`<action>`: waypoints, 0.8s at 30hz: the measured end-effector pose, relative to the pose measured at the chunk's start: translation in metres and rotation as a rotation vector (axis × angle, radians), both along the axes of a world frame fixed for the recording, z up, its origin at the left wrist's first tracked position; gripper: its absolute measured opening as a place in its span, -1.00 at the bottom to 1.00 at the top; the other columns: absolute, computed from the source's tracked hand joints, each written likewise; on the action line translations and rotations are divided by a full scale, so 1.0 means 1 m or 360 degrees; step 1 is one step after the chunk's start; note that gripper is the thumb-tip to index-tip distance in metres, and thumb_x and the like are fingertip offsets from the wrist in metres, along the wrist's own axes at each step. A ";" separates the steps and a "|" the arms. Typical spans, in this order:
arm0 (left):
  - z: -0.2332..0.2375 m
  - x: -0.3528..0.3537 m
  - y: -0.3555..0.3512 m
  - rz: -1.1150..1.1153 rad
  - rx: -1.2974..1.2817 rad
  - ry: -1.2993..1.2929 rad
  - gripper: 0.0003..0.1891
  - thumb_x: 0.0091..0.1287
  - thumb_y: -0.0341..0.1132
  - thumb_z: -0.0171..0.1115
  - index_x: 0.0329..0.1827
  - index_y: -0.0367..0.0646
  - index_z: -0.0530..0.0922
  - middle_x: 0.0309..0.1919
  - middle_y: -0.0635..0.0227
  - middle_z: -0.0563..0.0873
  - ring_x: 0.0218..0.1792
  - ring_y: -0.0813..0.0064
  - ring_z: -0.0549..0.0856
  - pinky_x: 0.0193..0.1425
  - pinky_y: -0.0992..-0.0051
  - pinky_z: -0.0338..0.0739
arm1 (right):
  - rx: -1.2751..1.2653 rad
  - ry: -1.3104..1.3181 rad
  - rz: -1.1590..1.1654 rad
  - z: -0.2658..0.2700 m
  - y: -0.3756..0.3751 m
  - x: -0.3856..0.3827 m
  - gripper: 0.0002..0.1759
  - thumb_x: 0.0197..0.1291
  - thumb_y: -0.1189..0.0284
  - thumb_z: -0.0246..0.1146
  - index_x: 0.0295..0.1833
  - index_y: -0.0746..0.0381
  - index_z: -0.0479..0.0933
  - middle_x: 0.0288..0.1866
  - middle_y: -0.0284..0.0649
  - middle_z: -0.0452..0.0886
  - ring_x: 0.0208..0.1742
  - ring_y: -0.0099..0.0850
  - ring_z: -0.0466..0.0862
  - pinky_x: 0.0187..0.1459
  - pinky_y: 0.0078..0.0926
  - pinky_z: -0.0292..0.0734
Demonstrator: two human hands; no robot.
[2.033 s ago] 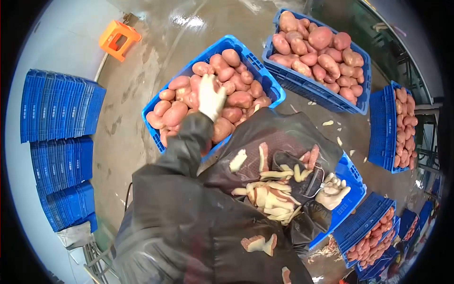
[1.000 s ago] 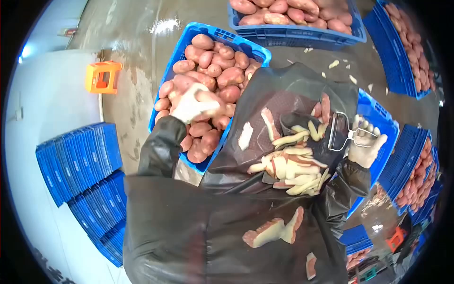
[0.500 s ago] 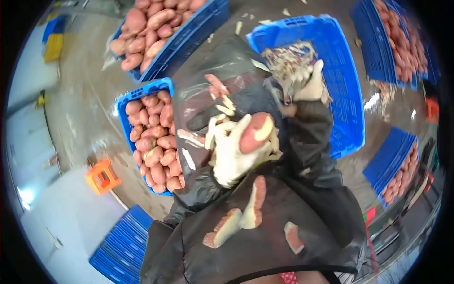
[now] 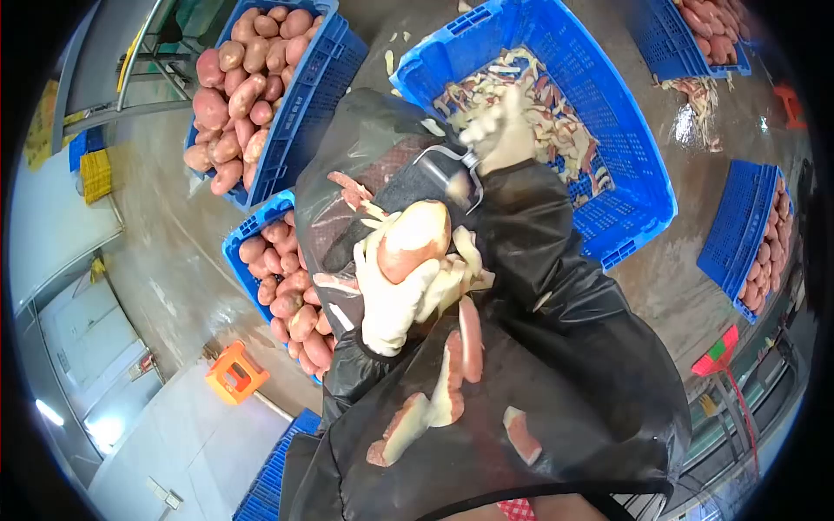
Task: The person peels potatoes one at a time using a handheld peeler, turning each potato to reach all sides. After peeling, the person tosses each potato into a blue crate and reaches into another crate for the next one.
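Observation:
My left hand (image 4: 388, 304), in a white glove, is wrapped round a potato (image 4: 417, 241) above my lap. The potato has red skin with a broad pale peeled area on its upper face. My right hand (image 4: 506, 139), also gloved and partly blurred, grips a metal-framed peeler (image 4: 473, 162); its head is just above and to the right of the potato, apart from it. Strips of peel (image 4: 447, 382) lie on my dark apron (image 4: 556, 399), and more peel pieces (image 4: 469, 252) cling round my left hand.
A blue crate (image 4: 638, 174) with a heap of peelings stands at the upper right. Crates of red potatoes (image 4: 291, 300) are at the left, with a fuller crate (image 4: 300, 130) behind. An orange stool (image 4: 236, 373) stands left, another potato crate (image 4: 738, 230) right.
My right hand has come left from over the peelings towards the potato, and the peeler now shows clearly. The potato has turned and shows a larger pale area. The whole view has shifted.

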State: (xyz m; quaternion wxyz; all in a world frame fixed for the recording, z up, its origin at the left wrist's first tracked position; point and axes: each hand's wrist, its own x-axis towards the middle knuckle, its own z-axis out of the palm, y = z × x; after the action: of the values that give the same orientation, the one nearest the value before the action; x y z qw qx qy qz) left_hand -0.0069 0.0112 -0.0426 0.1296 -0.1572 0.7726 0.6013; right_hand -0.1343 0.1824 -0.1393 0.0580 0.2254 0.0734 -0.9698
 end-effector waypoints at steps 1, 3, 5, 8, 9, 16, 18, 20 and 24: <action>0.000 -0.001 0.000 0.0037 0.0149 0.0003 -0.33 -0.11 -0.27 0.42 0.15 -0.22 0.40 0.02 0.18 0.45 0.13 0.25 0.42 0.24 0.33 0.27 | -0.0135 0.0057 -0.0083 0.002 0.003 -0.009 -0.47 0.31 -0.07 -0.03 -0.57 0.09 0.31 -0.67 -0.35 0.40 -0.64 -0.40 0.46 -0.55 -0.38 0.39; -0.008 -0.002 -0.001 0.0131 0.0226 -0.0070 -0.35 -0.09 -0.28 0.41 0.13 -0.23 0.41 0.01 0.19 0.44 0.11 0.27 0.41 0.21 0.34 0.29 | -0.0732 0.0222 0.0235 0.040 -0.019 0.030 -0.46 0.29 -0.06 0.02 -0.61 0.07 0.24 -0.79 -0.34 0.19 -0.78 -0.39 0.30 -0.63 -0.34 0.34; -0.011 0.008 -0.001 0.0361 0.0271 -0.0172 -0.42 -0.04 -0.31 0.37 0.10 -0.25 0.42 -0.01 0.21 0.41 0.06 0.33 0.43 0.18 0.37 0.32 | -0.0014 -0.0172 0.0290 0.023 -0.027 0.020 -0.45 0.28 -0.07 0.02 -0.61 0.07 0.23 -0.76 -0.35 0.22 -0.75 -0.38 0.33 -0.63 -0.30 0.34; -0.020 0.008 -0.003 0.0448 0.0409 -0.0147 -0.41 0.00 -0.33 0.33 0.14 -0.25 0.37 0.03 0.19 0.41 0.05 0.34 0.44 0.19 0.36 0.32 | -0.0139 0.0220 -0.0007 -0.014 0.000 0.002 -0.49 0.34 0.04 -0.01 -0.59 0.11 0.28 -0.68 -0.31 0.33 -0.62 -0.40 0.45 -0.49 -0.28 0.46; -0.022 0.006 -0.002 0.0408 0.0546 -0.0028 -0.44 0.10 -0.31 0.24 0.18 -0.21 0.28 0.03 0.16 0.42 0.00 0.27 0.51 0.05 0.34 0.45 | -0.0406 0.0515 0.0011 -0.011 0.003 0.006 -0.51 0.36 0.07 -0.01 -0.59 0.12 0.30 -0.68 -0.30 0.35 -0.60 -0.40 0.48 -0.46 -0.26 0.49; -0.009 0.008 0.003 0.0654 0.1217 -0.0337 -0.49 0.29 -0.17 0.06 0.27 0.03 0.14 0.07 0.14 0.44 -0.08 0.07 0.61 -0.34 0.25 0.65 | 0.0040 -0.0045 0.0003 0.016 0.009 -0.005 -0.47 0.29 -0.06 0.00 -0.61 0.07 0.29 -0.70 -0.36 0.30 -0.65 -0.38 0.39 -0.54 -0.27 0.37; 0.004 0.009 0.008 0.0770 0.1162 -0.0463 -0.53 0.34 -0.16 0.01 0.28 0.07 0.15 0.12 0.23 0.42 -0.03 0.11 0.58 -0.25 0.25 0.65 | -0.0359 0.0440 0.0336 0.028 -0.014 0.023 -0.50 0.28 -0.08 0.01 -0.56 0.05 0.34 -0.68 -0.39 0.30 -0.61 -0.37 0.39 -0.52 -0.25 0.35; -0.009 0.013 0.004 0.0350 0.0801 -0.0422 -0.48 0.30 -0.14 0.09 0.28 -0.03 0.18 0.14 0.31 0.39 0.05 0.18 0.51 0.00 0.25 0.54 | -0.0015 0.0069 0.0354 0.033 -0.024 0.024 -0.52 0.28 -0.08 0.01 -0.52 0.04 0.35 -0.67 -0.42 0.29 -0.62 -0.41 0.35 -0.54 -0.34 0.30; -0.003 0.010 -0.004 -0.0319 -0.0254 0.0466 -0.19 -0.02 -0.08 0.43 0.25 -0.22 0.23 0.08 0.32 0.43 0.12 0.24 0.41 0.22 0.27 0.27 | 0.0057 -0.0017 0.0321 0.034 -0.023 0.021 -0.52 0.28 -0.09 0.00 -0.50 0.04 0.34 -0.66 -0.44 0.29 -0.61 -0.42 0.37 -0.52 -0.35 0.31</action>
State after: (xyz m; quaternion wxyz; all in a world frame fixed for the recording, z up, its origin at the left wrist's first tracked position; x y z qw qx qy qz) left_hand 0.0028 0.0068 -0.0460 0.0623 0.0000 0.8402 0.5386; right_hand -0.1135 0.1592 -0.1057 0.1516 0.2230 0.1126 -0.9564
